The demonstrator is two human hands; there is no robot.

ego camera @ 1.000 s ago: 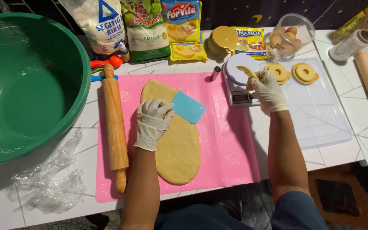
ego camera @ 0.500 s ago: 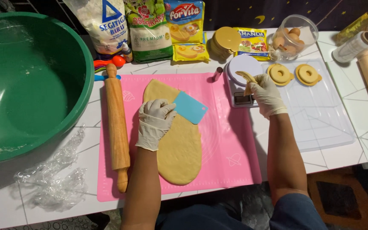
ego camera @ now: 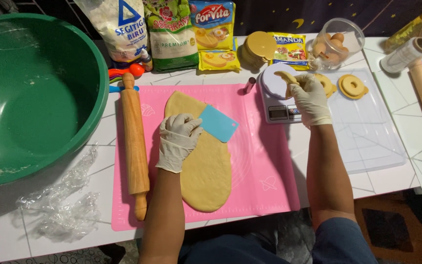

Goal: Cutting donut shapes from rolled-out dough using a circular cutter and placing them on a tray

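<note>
Left hand [ego camera: 179, 142] grips a blue scraper [ego camera: 218, 123] over the rolled dough [ego camera: 206, 166] — rolling pin [ego camera: 134, 142] just left; right hand [ego camera: 308, 98] pinches a dough strip [ego camera: 287, 77] above the scale [ego camera: 275, 98].

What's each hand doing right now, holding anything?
Left hand: closed on the blue scraper, resting on the rolled dough.
Right hand: closed on a dough piece above the kitchen scale.

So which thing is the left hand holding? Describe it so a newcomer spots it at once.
Start at the pink mat, then the long slab of dough on it. The left hand holds a scraper at its upper edge: flat, light blue, the only blue card there.
</note>
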